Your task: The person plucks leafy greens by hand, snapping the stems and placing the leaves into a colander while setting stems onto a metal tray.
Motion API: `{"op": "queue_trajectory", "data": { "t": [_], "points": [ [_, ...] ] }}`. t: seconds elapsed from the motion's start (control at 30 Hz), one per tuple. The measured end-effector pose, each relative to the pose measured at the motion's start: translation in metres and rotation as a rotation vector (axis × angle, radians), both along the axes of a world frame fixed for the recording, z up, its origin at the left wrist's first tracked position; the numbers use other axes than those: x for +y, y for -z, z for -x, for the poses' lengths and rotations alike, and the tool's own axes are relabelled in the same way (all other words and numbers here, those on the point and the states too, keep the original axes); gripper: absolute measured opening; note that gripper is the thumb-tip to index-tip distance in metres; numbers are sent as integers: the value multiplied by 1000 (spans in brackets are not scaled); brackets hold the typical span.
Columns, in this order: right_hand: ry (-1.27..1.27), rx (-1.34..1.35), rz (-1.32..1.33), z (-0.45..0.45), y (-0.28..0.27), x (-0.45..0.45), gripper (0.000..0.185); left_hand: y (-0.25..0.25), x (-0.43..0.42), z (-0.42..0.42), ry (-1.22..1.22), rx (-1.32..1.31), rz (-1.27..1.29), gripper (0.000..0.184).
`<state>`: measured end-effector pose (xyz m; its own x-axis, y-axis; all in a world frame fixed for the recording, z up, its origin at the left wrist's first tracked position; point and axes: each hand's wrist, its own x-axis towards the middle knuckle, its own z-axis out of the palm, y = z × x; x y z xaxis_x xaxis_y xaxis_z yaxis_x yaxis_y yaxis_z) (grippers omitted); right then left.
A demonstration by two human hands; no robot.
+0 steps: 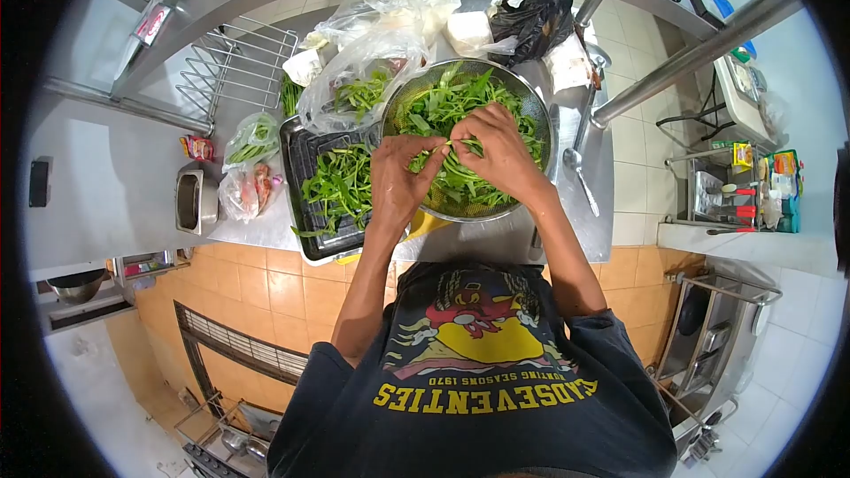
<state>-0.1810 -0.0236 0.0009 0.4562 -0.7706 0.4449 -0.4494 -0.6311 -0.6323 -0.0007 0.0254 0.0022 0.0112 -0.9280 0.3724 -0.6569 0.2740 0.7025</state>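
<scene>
Head view shows us one mesh colander (548,137) close to the near edge of the steel tabletop (595,239), about midway along it. Our left hand (398,173) and right hand (496,149) meet above it, thumb and forefinger of each pinched together on one thin green stem (449,147); the other fingers curl in (partly hidden, so we cannot tell what they touch). We judge the stem is held there so that anything loose lands among the leafy greens (456,97) inside, too tangled for us to count.

One black tray (304,140) stands just beside the colander, toward the near left corner, with one heap of greens (341,179), probably placed for easy reach.

We count one spoon (581,181) near the right edge, one black plastic bag (537,18) by the far right corner, and two small clear bags (251,140) toward the left edge, perhaps set aside to free the middle.
</scene>
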Motion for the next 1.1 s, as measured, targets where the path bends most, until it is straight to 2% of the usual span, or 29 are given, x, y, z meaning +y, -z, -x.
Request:
{"op": "queue_trajectory", "data": {
  "t": [0.13,0.23,0.33,0.6,0.73,0.83,0.93,1.1],
  "points": [
    [3,-52,-1,-3,2,1,13,-3,0,0,5,9,-13,15],
    [16,-114,-45,-7,4,4,14,4,0,1,-3,233,-55,11],
    [18,-188,-96,-10,10,6,14,12,-1,1,8,319,-125,11],
    [23,-382,-245,-15,16,10,13,22,-1,3,104,957,-443,8],
    [39,-555,-468,-10,17,13,8,23,2,2,67,1104,-503,12],
    [55,-570,-559,-1,11,10,7,17,2,-9,-3,1159,-526,18],
    [50,-566,-475,8,3,8,7,24,2,-38,-88,1123,-563,22],
    [128,-588,-502,20,-2,6,9,34,10,-92,-180,856,-344,26]
  ]
}}
